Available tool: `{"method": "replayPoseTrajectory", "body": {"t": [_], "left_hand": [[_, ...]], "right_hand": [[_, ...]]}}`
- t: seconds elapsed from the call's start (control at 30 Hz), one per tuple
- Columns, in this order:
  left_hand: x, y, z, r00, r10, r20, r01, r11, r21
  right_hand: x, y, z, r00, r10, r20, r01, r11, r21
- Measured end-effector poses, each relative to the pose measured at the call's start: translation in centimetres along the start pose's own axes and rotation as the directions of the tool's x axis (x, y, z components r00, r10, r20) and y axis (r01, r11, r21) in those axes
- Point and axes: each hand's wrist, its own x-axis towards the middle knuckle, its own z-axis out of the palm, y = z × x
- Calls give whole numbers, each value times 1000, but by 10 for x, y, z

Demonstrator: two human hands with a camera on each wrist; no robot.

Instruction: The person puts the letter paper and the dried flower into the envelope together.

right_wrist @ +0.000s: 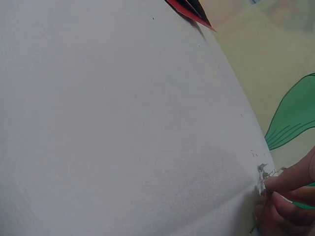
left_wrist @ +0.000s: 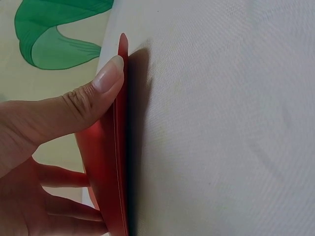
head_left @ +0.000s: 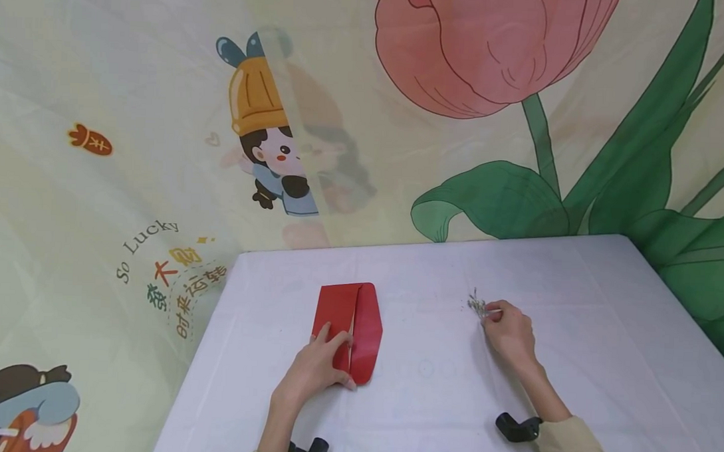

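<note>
A red paper envelope (head_left: 335, 301) lies on the left half of the table, its flap (head_left: 370, 326) folded out to the right. My left hand (head_left: 310, 370) holds it near the lower end, fingers spread over its face and thumb at the near edge. From the left wrist, the thumb lies against the rim of the envelope (left_wrist: 101, 152), with the other fingers behind. On the right, my right hand (head_left: 510, 331) pinches a small sprig of tiny pale green flowers (head_left: 475, 304) between thumb and fingertips, its head pointing left. The curled fingers hide most of its stem.
A white cloth covers the table (head_left: 428, 401). Small crumbs lie around the sprig. Behind the far edge hangs a printed backdrop (head_left: 354, 106) with a pink tulip and cartoon figures. A black wrist camera mount (head_left: 518, 427) sits at the right sleeve.
</note>
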Motion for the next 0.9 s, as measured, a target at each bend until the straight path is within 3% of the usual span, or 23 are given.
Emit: {"method": "replayPoseTrajectory", "body": {"t": [0.37, 0.9], "left_hand": [[-1, 1, -1, 1000, -5, -2, 5, 1000, 2], [-1, 0, 0, 1000, 0, -7, 0, 1000, 12]], "right_hand": [[-7, -9, -4, 1000, -11, -13, 12, 998, 70], [-17, -26, 11, 995, -64, 72, 52, 984, 169]]}}
